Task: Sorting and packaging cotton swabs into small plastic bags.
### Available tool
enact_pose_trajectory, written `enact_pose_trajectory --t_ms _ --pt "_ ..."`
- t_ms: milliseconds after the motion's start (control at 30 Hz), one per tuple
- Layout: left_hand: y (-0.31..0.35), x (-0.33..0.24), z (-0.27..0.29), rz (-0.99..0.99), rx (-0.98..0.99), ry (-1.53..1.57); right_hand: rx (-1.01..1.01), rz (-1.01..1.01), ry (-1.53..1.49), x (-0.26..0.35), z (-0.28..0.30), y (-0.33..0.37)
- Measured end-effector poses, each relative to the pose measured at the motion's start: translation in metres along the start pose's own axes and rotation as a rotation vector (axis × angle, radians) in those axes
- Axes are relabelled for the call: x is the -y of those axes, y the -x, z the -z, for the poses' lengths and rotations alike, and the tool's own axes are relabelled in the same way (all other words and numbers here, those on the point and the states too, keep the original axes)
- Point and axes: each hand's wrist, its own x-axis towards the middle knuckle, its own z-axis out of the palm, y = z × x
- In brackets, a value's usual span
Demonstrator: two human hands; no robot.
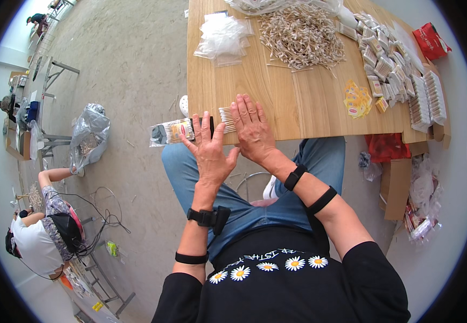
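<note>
My right hand [253, 132] lies flat at the table's near edge, fingers stretched out and together, beside and partly over a neat row of cotton swabs [225, 117]. To its left, my left hand [212, 160] is open with its fingers spread. Its fingertips are over a black strip [196, 125] at the table's left corner. Just left of them, a clear packet [160, 134] with a yellow and red label and cotton swabs inside juts out past the table. Whether the left fingers touch the packet or the strip, I cannot tell.
A heap of loose cotton swabs [298, 37] covers the back of the wooden table [303, 102]. Clear bags [222, 40] lie at far left; yellow cards [357, 100] and piled swab packs [387, 59] at right. Another person [37, 245] works at the left. A cardboard box [396, 185] stands lower right.
</note>
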Motion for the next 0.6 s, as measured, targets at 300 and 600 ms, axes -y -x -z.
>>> enact_pose_trajectory --t_ms 300,600 --pt "-0.0052 0.0015 0.0011 -0.029 -0.005 -0.016 0.025 -0.005 -0.018 0.0004 0.0032 -0.0005" --pt "-0.0047 0.0015 0.0022 -0.028 0.053 -0.051 0.02 -0.004 -0.026 -0.0001 0.0023 0.0"
